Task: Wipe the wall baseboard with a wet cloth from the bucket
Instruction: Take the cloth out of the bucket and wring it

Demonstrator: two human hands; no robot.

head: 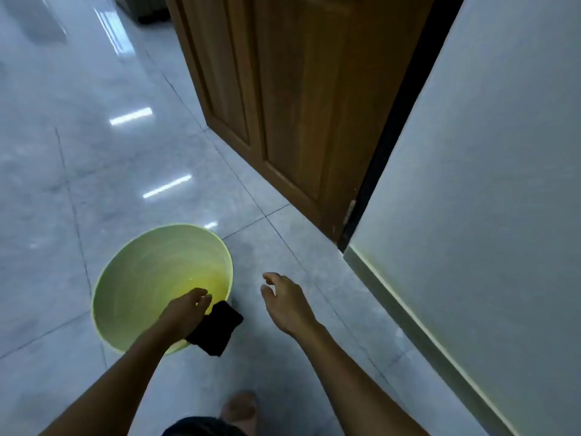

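Observation:
A pale green bucket [132, 278] stands on the tiled floor at lower left, with a little water at its bottom. My left hand [185, 309] is over the bucket's near right rim and grips a dark cloth [217, 332], which hangs over the rim and outside it. My right hand [284, 302] hovers over the floor to the right of the bucket, fingers apart, holding nothing. The baseboard [418, 332] runs along the foot of the white wall at right, a grey strip apart from both hands.
A brown wooden door [283, 105] stands open beyond the bucket, its hinge edge meeting the wall corner [345, 243]. Glossy grey floor tiles [94, 152] spread to the left and back. My bare foot [240, 410] rests at the bottom middle.

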